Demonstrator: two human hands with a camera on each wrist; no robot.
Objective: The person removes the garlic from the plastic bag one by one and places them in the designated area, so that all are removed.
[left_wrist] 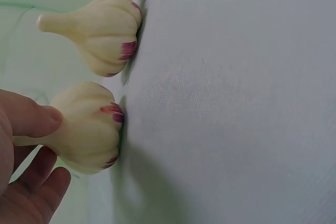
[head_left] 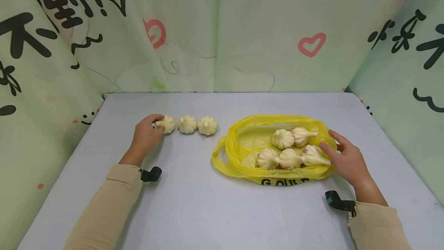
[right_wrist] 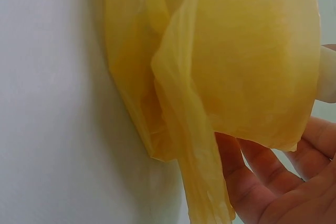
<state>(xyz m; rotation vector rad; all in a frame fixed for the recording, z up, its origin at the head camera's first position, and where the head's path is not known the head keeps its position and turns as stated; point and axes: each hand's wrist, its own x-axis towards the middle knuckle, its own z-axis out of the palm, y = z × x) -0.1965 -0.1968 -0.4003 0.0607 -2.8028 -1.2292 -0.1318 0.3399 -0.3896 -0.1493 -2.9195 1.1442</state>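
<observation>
Currently, a garlic bulb (head_left: pixel 168 124) is pinched by its stem between the thumb and fingers of the left hand (head_left: pixel 145 137), near the left edge of the grey table (head_left: pixel 194 207). It is stood base down at the left end of a short row, touching or almost touching the middle bulb (head_left: pixel 187 124), with a third bulb (head_left: pixel 207 125) just beside that; the stem grip seems to be what keeps the bulb upright. In the left wrist view the purple-streaked base (left_wrist: pixel 113 116) of the held bulb is seen pressed flat to the table, and the neighbouring bulb (left_wrist: pixel 105 35) is set the same way.

Toward the right edge, a yellow plastic bag (head_left: pixel 239 157) is laid open with five more bulbs (head_left: pixel 282 139) lying loose inside. Its right rim is touched by the right hand (head_left: pixel 347 159), fingers relaxed and spread rather than clenched, apparently so that the mouth is kept open and steady. In the right wrist view, bag film (right_wrist: pixel 236 66) is draped over those fingers (right_wrist: pixel 262 166).
</observation>
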